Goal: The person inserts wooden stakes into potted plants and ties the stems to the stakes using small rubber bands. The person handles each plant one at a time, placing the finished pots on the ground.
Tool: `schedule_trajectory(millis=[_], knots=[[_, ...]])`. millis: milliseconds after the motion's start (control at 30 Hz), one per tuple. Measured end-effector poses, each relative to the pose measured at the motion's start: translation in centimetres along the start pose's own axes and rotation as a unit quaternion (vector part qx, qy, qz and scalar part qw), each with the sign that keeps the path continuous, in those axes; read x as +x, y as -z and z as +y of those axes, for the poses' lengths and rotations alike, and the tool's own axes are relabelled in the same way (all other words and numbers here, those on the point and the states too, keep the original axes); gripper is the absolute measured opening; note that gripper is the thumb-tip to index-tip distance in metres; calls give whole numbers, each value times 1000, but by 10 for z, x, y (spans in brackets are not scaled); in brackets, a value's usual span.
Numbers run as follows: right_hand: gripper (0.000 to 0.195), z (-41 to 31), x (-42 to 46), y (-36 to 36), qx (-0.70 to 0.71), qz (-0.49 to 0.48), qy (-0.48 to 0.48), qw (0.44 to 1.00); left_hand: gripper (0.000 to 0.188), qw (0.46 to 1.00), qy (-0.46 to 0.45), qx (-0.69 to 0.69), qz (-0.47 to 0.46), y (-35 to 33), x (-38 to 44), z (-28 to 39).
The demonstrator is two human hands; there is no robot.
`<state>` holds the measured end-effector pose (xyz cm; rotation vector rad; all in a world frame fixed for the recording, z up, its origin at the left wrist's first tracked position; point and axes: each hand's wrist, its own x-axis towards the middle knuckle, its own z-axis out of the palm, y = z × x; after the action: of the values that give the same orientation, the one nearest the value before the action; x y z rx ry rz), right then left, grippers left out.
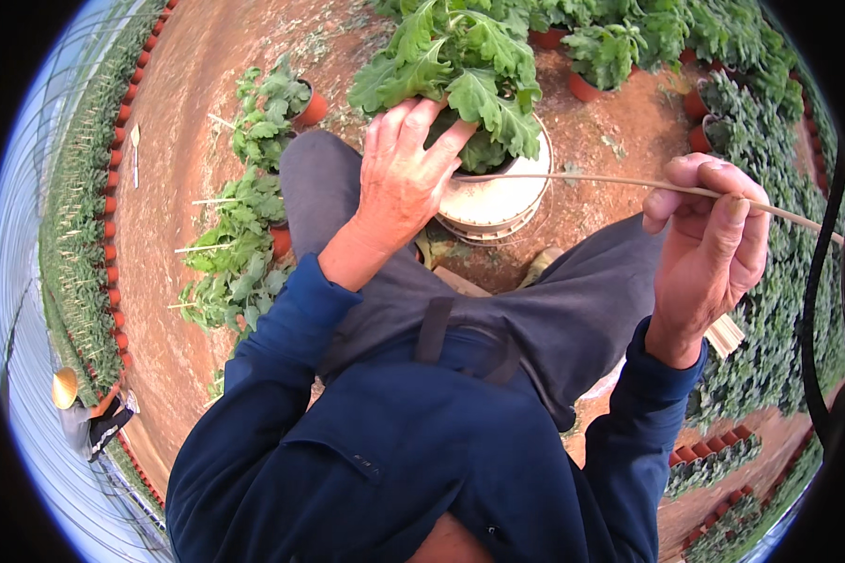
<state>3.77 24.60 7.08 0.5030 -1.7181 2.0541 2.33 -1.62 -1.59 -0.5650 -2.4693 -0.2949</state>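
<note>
A large leafy plant (pixel 465 70) stands in a pot on a round pale drum-like stand (pixel 500 200) between my knees. My left hand (pixel 408 158) is at the left side of the plant, its fingers reaching in under the lower leaves. Foliage hides the fingertips, so whether they grip a stem does not show. Out to the right, my right hand (pixel 711 232) pinches a thin wooden stick (pixel 605 180) between thumb and fingers. The stick runs roughly level, its far end close to the pot's rim (pixel 475 176).
Staked potted plants (pixel 239 211) line the ground on my left. More orange pots (pixel 584 86) and dense foliage (pixel 767 317) fill the right side. A bundle of sticks (pixel 725 336) lies below my right wrist. A person in a conical hat (pixel 65 388) is at a far-left plant row.
</note>
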Motion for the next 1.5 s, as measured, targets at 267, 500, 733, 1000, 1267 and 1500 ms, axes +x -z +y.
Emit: schedule_trajectory(millis=[267, 500, 733, 1000, 1267, 1500], knots=[[27, 3, 3, -29, -122, -2, 69, 990, 31, 995, -38, -89, -2, 0, 16, -26], [28, -4, 2, -39, -150, 2, 77, 986, 28, 990, -14, -141, -8, 3, 16, -19], [32, -2, 3, -55, -148, -33, 103, 983, 28, 980, -4, -199, -31, -7, 15, -23], [37, -24, 12, -48, -209, 41, 110, 971, 25, 987, -86, -136, 3, -11, 9, -34], [30, -7, 9, -69, -178, 27, 92, 979, 26, 996, -11, -71, 56, -22, 6, -25], [29, -6, 10, -72, -194, 18, 116, 974, 28, 998, -29, -46, 22, -27, -5, -38]])
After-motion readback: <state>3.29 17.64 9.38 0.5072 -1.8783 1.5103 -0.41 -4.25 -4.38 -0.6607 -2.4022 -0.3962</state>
